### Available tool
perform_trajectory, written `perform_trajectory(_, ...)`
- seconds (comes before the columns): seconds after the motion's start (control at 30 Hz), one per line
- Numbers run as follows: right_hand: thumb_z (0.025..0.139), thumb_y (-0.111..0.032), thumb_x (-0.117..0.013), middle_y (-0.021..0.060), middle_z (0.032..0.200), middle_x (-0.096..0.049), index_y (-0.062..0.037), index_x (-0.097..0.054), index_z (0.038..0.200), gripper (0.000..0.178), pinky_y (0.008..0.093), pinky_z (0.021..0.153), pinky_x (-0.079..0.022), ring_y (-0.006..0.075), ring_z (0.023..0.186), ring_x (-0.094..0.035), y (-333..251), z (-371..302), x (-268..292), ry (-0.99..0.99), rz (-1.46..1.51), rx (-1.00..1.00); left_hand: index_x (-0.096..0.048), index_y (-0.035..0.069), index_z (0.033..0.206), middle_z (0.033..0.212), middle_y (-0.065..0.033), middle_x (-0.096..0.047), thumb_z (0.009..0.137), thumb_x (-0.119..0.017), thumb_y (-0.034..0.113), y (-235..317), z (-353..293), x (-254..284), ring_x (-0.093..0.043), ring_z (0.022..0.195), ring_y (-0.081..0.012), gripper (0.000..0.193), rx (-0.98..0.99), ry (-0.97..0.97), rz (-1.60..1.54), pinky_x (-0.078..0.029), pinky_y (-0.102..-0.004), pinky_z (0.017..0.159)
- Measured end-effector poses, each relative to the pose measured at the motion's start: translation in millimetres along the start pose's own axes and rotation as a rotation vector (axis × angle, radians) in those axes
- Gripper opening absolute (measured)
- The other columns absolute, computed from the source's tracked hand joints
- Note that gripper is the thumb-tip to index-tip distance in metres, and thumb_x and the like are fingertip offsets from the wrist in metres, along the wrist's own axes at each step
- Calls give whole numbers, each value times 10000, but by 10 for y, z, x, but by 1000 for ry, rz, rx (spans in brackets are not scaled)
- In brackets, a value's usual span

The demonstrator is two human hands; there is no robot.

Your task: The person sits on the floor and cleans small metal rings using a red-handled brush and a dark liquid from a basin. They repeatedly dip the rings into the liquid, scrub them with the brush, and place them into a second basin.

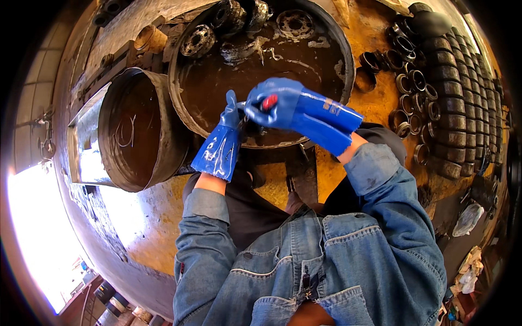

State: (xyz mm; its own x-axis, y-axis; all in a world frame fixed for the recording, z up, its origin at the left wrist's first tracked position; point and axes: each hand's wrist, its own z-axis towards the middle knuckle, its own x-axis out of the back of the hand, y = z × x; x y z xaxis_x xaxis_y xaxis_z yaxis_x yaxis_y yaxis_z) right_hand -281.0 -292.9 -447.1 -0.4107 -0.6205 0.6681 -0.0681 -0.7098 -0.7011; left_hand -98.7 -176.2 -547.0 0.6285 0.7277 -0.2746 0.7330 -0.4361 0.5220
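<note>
Both my hands wear long blue rubber gloves and meet over the near part of a wide round basin of dark brown liquid. My right hand is closed around a tool with a red handle; its working end is hidden. Close against it on the left, my left hand has its thumb pointing up and its fingers curled round a small dark part, mostly hidden by the gloves. Toward the basin's far side lie several wet metal parts, among them a round disc with holes and another disc.
A metal drum of brown liquid stands left of the basin, with a loose wire inside. Dark rings lie scattered on the stained floor at right, beside stacked rows of dark cylindrical parts. A rusty can sits at the far left.
</note>
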Motion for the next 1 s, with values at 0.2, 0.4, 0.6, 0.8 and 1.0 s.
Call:
perform_trajectory(0.2, 1005, -267, -592, 61, 901, -734, -55, -732, 1013, 254, 298, 704, -492, 154, 739, -640, 249, -11, 387, 41, 304, -954, -653, -38, 1300, 1185, -90, -718, 964, -696, 496, 54, -327, -137, -673, 1023, -221, 632, -294, -339, 515, -532, -393, 943)
perform_trajectory(0.4, 990, -335, -606, 67, 874, -714, -39, -717, 1012, 317, 309, 723, -489, 148, 752, -617, 153, -163, 471, 230, 145, -1048, -700, -12, 1147, 1058, -165, -737, 828, -818, 376, 81, -424, -271, -696, 995, -332, 516, -697, -244, 1364, -534, -412, 895)
perform_trajectory(0.6, 935, -539, -603, 160, 881, -687, -21, -703, 972, 529, 410, 842, -495, 272, 867, -648, 191, -182, 282, -34, 213, -792, -713, 73, 1173, 1135, -158, -730, 738, -860, 305, 224, -647, -545, -670, 1098, -408, 515, -683, -208, 2096, -543, -459, 972)
perform_trajectory(0.8, 977, -563, -536, 163, 1078, -715, -5, -684, 1130, 598, 401, 939, -479, 274, 956, -666, -32, -330, 439, -113, 321, -842, -644, 71, 1336, 1292, -163, -688, 720, -832, 216, 241, -663, -224, -670, 1179, -334, 660, -1141, 175, 1757, -524, -421, 1054)
perform_trajectory(1.0, 1076, -82, -402, 189, 1181, -707, -33, -617, 1344, 347, 382, 923, -536, 296, 1075, -696, -219, -469, 334, -27, 880, -856, -554, -8, 1441, 1314, -133, -663, 999, -705, 204, 36, -361, 12, -645, 1174, -244, 513, -453, -26, 383, -522, -335, 1018)
